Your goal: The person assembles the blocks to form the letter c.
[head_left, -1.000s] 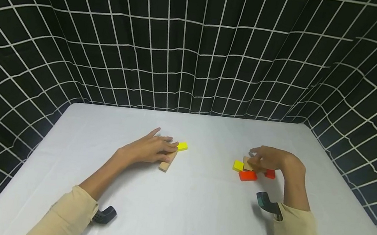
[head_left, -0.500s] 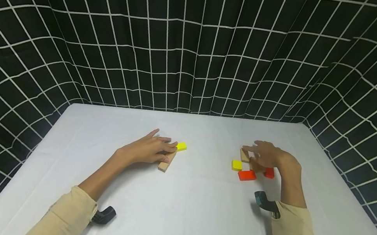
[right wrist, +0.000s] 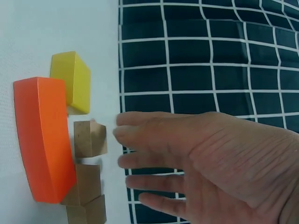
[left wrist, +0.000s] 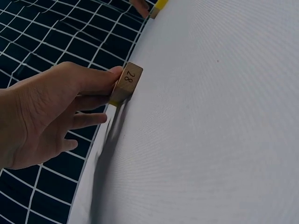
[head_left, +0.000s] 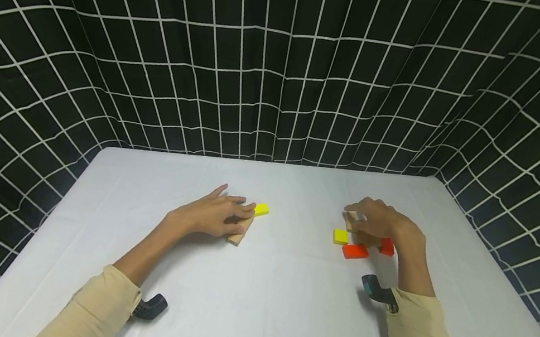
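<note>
In the head view my left hand (head_left: 216, 213) holds a light wooden block (head_left: 240, 233), with the thumb near its close end and the index finger farther along. A yellow block (head_left: 261, 209) lies at its far end. The left wrist view shows the wooden block's end, marked 28 (left wrist: 127, 81), at the thumb tip. My right hand (head_left: 380, 218) is over a cluster at the right. Its fingers reach nearly straight toward a small wooden block (right wrist: 89, 139), with a narrow gap visible in the right wrist view.
Beside the small wooden block lie a yellow block (right wrist: 77, 83), a long orange-red block (right wrist: 44, 140) and further wooden blocks (right wrist: 88, 184). Another red block (head_left: 387, 247) lies under the right wrist. A white-covered table (head_left: 278, 304) is backed by dark cloth with a white grid (head_left: 279, 91).
One small wooden block in the right cluster has shifted away from the wearer, behind the yellow block. My right hand has moved slightly left and farther away. The left hand stays nearly still.
</note>
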The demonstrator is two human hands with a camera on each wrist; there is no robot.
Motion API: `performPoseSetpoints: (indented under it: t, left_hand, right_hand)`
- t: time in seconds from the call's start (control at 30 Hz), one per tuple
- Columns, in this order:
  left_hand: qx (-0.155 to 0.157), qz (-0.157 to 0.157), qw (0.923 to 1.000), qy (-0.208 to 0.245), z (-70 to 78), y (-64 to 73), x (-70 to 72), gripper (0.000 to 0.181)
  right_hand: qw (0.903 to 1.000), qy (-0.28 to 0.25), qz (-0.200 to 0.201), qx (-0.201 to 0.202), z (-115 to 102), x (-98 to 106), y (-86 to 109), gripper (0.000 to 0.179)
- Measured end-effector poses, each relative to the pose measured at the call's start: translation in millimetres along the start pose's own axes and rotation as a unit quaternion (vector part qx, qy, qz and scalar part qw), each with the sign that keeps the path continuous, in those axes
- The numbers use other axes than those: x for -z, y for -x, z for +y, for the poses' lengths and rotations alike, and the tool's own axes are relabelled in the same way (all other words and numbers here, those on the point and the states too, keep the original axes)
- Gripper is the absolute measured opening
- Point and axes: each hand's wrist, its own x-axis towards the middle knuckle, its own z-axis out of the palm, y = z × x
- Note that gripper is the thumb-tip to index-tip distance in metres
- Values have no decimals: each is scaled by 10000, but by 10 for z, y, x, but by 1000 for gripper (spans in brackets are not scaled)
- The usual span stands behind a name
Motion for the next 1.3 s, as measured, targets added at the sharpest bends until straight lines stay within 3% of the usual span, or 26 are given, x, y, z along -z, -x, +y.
performPoseSetpoints:
  t: [0.1, 0.37, 0.5, 0.7, 0.97, 1.3]
  left_hand:
    - [66, -86, 9999, 44, -12, -6, -4, 59]
    - [84, -184, 9995, 240, -21, -12, -4, 63]
    - [105, -234, 9993, 277, -17, -4, 0, 64]
    - [92, -279, 9991, 304, -10, 0, 13, 66]
    - [85, -266, 9992, 291, 17, 9, 40, 67]
    - [83, -289, 9991, 298, 10, -2, 38, 67]
  right_hand:
    - [9998, -29, 213, -21, -4, -26, -29, 50]
    - [9992, -377, 112, 19, -6, -176, -121, 42]
    - [9985, -449, 251, 192, -33, -199, -143, 46]
    - [9986, -369, 380, -45, -32, -172, -180, 58]
    - [9984, -553, 65, -111, -14, -164, -197, 43]
    - [9982, -381, 441, -135, -65, -126, -148, 40]
